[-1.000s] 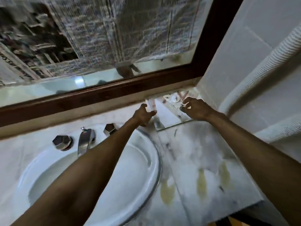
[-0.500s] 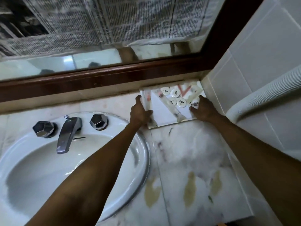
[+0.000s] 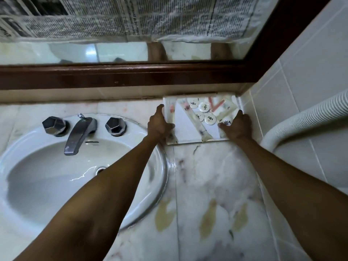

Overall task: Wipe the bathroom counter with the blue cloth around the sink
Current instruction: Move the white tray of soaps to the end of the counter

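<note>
A white tray of wrapped toiletries and round soaps sits in the back right corner of the marble counter. My left hand grips the tray's left edge. My right hand holds its right front corner. The white oval sink lies left of the tray, under my left forearm. No blue cloth is in view.
A chrome faucet with two faceted knobs stands behind the basin. A wood-framed mirror covered with newspaper runs along the back. A white ribbed hose hangs by the tiled right wall. Yellowish stains mark the counter front.
The view has tilted down and come closer. Both hands have closed onto the tray's sides, and the tray now sits squarer against the back wall.
</note>
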`<state>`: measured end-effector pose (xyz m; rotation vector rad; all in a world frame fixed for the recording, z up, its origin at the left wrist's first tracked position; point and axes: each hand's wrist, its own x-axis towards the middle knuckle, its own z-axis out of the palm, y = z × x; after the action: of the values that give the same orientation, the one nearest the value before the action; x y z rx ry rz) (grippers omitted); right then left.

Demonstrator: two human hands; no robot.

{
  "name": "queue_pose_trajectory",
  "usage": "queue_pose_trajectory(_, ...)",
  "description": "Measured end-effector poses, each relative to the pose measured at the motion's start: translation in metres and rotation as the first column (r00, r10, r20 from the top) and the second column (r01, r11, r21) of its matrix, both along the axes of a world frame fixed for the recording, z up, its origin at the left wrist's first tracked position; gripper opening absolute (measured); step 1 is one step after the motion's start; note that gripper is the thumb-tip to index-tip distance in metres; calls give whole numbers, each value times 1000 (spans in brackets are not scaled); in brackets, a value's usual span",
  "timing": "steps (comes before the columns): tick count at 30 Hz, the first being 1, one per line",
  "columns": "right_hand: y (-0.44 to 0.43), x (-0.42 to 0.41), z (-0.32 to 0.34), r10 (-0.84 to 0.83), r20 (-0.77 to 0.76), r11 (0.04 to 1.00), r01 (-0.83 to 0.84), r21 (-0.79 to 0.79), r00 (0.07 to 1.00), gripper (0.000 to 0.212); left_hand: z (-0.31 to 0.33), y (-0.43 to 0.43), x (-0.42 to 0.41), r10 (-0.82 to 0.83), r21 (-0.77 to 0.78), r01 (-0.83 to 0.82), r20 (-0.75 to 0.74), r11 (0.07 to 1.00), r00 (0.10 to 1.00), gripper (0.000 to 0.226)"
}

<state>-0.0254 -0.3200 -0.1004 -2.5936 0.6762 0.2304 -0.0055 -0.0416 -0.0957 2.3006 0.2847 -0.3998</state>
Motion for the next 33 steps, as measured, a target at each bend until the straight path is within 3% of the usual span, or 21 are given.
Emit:
queue_pose_trajectory(9,16,-22,18,65,-39,983,-58,174,997,105,33,37,-35,44,28,-45,49,999,998,85)
queue_pose_trajectory(20,96,-57,80,162,200,932,-216,292,966,113,86,129,-104,160,-65,-151,156,986,975,84)
queue_pose_trajectory(26,173,-83,111,214,311,895,-313,317,926,108,112,203,-153,240,-90,-226,213,970,947,76)
queue_pose_trajectory(33,282,-133,137,298,395,840,-435,324,869,103,140,306,-238,375,-112,-358,251,927,892,84)
